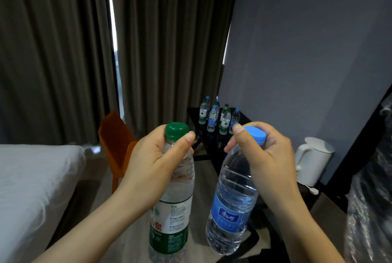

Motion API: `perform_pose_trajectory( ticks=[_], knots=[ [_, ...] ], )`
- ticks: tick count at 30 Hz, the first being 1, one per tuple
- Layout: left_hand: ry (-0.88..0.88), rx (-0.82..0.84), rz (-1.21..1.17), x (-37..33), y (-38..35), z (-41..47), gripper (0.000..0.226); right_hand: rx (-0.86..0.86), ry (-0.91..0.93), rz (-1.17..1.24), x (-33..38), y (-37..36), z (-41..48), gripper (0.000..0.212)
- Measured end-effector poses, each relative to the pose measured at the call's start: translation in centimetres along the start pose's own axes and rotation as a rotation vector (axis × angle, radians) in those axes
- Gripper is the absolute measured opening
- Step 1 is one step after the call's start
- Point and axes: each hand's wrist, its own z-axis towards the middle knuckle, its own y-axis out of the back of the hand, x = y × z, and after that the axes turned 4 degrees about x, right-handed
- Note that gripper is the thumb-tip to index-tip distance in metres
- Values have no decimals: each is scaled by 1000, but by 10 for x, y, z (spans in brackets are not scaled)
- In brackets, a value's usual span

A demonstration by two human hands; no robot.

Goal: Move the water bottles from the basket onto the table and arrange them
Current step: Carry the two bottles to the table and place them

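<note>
My left hand [152,163] grips the neck of a clear water bottle with a green cap and green label [171,209], held upright in the air. My right hand [263,156] holds a second bottle with a blue cap and blue label [231,205] just under its cap, tilted slightly. Farther off, a black table [195,114] by the wall carries several bottles [218,116] with green and blue caps, standing upright in a cluster. No basket is in view.
An orange chair [114,141] stands left of the black table. A white bed [31,188] fills the left side. A white kettle [311,161] sits on a dark counter at the right. Dark curtains hang behind, and a grey wall rises on the right.
</note>
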Motion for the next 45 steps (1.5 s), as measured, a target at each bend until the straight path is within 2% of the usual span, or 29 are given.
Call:
perform_pose_trajectory(
  ticks=[7, 13, 23, 29, 34, 37, 42, 45],
  knots=[
    [11, 28, 28, 63, -18, 96, 27, -18, -14, 11, -71, -22, 84, 32],
    [49, 45, -45, 116, -31, 165, 32, -26, -16, 13, -124, -36, 148, 30],
    [33, 132, -67, 210, -43, 279, 29, -81, -58, -124, -211, -70, 233, 30],
    [29, 254, -126, 267, -42, 357, 21, -201, -115, -193, -256, -100, 289, 31],
    [10, 369, -161, 313, -45, 415, 25, -286, -154, -275, -294, -122, 327, 32],
    [31, 426, -196, 341, -51, 441, 17, -322, -185, -315, -317, -129, 342, 32],
    [98, 481, -250, 378, -70, 477, 38, -349, -261, -365, -353, -132, 366, 32],
    [114, 510, -262, 399, -90, 497, 42, -379, -305, -343, -379, -127, 380, 31]
  ],
)
